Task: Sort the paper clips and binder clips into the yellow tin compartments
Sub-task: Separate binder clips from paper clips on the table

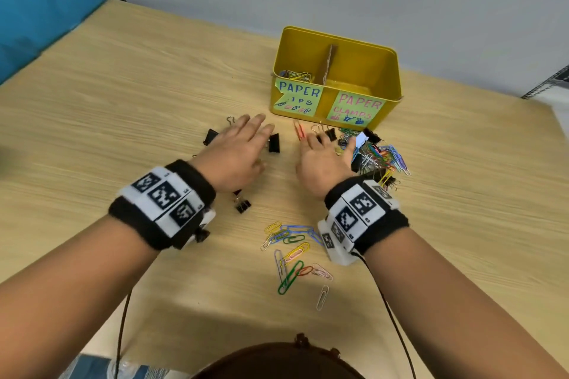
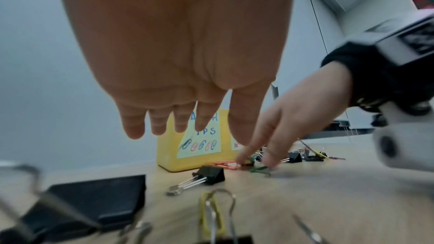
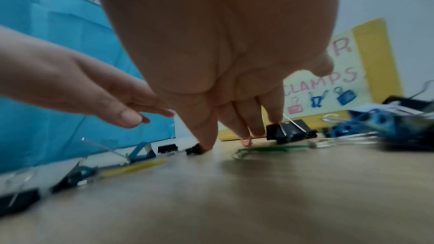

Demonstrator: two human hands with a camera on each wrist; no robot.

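The right hand (image 1: 323,160) reaches palm down, its fingers straight and slanting to the surface (image 1: 123,101); the fingertips (image 3: 245,134) press on loose clips there, a red paper clip (image 1: 299,130) and a green paper clip (image 3: 265,149), with a small black binder clip (image 3: 290,131) just beside the outer finger. It pinches nothing that I can see. The left hand (image 1: 238,152) hovers a little above the surface, flat and relaxed, fingers straight and slightly spread, holding nothing. Under and around it lie black binder clips: one (image 1: 273,142) just past its fingertips, another (image 1: 210,136) on its outer side, and a smaller one (image 1: 241,203) near the wrist.

To the right of the right hand sits a tangled heap of mixed clips (image 1: 377,155), coloured paper clips and black binder clips together. Closer to the person, between the two forearms, a loose scatter of coloured paper clips (image 1: 292,251) is spread flat.

Beyond both hands stands the yellow tin (image 1: 363,53), split by a cardboard divider (image 1: 328,63). Its left compartment, labelled for paper clips, holds a small cluster of paper clips (image 1: 295,75); the right one carries a label reading "PAPER CLAMPS" (image 1: 354,109), and its floor, as far as it shows, is bare yellow. Both wrists wear black bands with black-and-white markers (image 1: 166,194).
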